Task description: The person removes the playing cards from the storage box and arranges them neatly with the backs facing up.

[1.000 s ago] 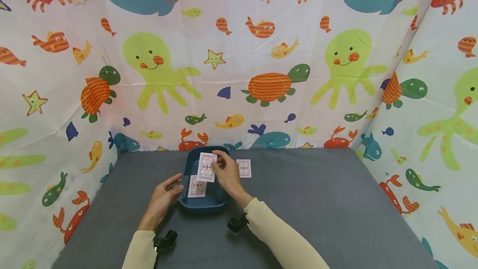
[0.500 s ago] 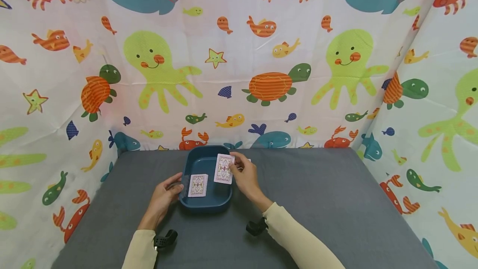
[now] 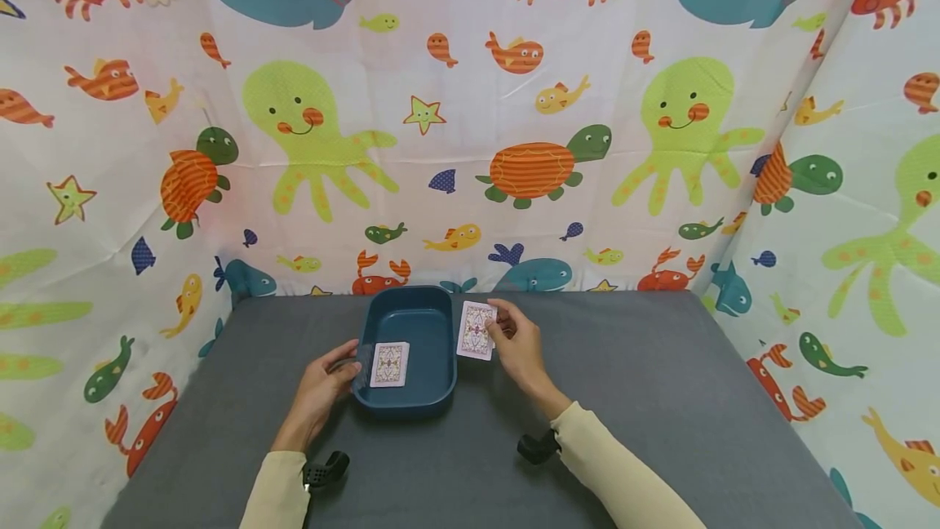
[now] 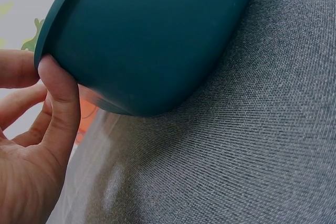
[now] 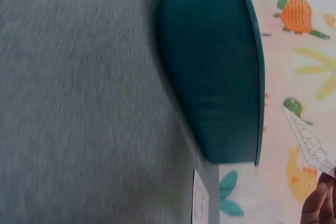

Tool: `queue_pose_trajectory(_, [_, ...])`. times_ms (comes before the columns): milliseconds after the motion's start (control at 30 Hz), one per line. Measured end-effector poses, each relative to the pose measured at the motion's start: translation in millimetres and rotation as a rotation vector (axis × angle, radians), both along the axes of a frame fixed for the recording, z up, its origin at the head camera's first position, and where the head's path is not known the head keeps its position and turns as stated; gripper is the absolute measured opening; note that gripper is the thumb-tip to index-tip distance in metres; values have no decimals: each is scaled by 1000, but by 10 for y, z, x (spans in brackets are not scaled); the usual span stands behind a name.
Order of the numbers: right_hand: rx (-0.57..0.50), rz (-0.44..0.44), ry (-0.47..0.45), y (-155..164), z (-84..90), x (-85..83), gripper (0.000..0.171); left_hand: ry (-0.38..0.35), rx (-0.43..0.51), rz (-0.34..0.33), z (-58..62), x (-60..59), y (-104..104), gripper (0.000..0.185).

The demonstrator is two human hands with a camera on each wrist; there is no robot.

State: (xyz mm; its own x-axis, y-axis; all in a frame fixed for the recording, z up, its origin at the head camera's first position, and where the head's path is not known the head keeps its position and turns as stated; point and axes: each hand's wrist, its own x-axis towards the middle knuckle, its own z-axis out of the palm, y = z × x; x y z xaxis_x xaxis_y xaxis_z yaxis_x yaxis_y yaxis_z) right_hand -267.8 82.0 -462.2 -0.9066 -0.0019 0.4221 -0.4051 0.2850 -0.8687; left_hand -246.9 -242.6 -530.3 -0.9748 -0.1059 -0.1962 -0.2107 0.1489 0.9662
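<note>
Grey table (image 3: 661,398) was walled on three sides by a sea-creature print curtain (image 3: 470,121).

Teal tray (image 3: 433,325) sat near the table's far edge, left of centre, long side running front to back. Left wrist view showed its outer wall (image 4: 152,35) resting on the grey cloth (image 4: 252,145).

Left hand (image 3: 323,386) was at the tray's front-left corner, thumb and fingers pinching the rim; wrist view showed the thumb (image 4: 60,103) pressed against the rim from outside. Grip narrow, on the tray.

Right hand (image 3: 520,345) was just right of the tray, raised off the table, fingertips pinching a card (image 3: 476,331) by its right edge. That card was face-down-pattern toward the camera, tilted, beside the tray's far-right corner and outside it. Right wrist view caught the card's corner (image 5: 312,142) above a fingertip (image 5: 320,205), tray wall (image 5: 210,77) to its left.

A second card (image 3: 389,364) lay flat inside the tray, at its front-left part, close to the left hand's fingers.

A third card's edge (image 5: 198,203) showed on the table in the right wrist view, by the tray's end; in the head view it was hidden behind the held card.

Black wrist-camera mounts (image 3: 323,470) sat at both cuffs.
</note>
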Motion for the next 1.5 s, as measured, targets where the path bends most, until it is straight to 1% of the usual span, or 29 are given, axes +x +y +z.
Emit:
queue_pose_trajectory(233, [1,-23,8,266,-28,-111,32,2,-7,4,-2,9,11,49])
queue_pose_trajectory(433, [-18,-23,-31,500,-58,-295,34,2,-14,3,7,14,14,50])
queue_pose_trajectory(633, [-50,-30,-124,712,-318,-627,37,5,-1,8,8,12,12,49])
queue_pose_trajectory(667, [-43,-30,-141,739,-365,-677,37,5,-1,7,8,13,12,49])
queue_pose_trajectory(733, [-12,-32,-174,780,-404,-734,36,11,-1,2,4,18,8,49])
queue_pose_trajectory(900, [89,-43,-238,838,-468,-818,33,23,7,-3,1,21,0,50])
queue_pose_trajectory(1033, [133,-7,-285,852,-527,-886,33,22,9,6,6,16,-5,49])
queue_pose_trajectory(1167, [173,35,-306,867,-606,-972,34,23,15,9,3,10,-5,48])
queue_pose_trajectory(1300, [208,63,-308,874,-659,-1032,35,20,23,8,7,11,4,48])
queue_pose_trajectory(1500, [272,45,-323,890,-710,-1102,34,17,13,7,15,14,3,49])
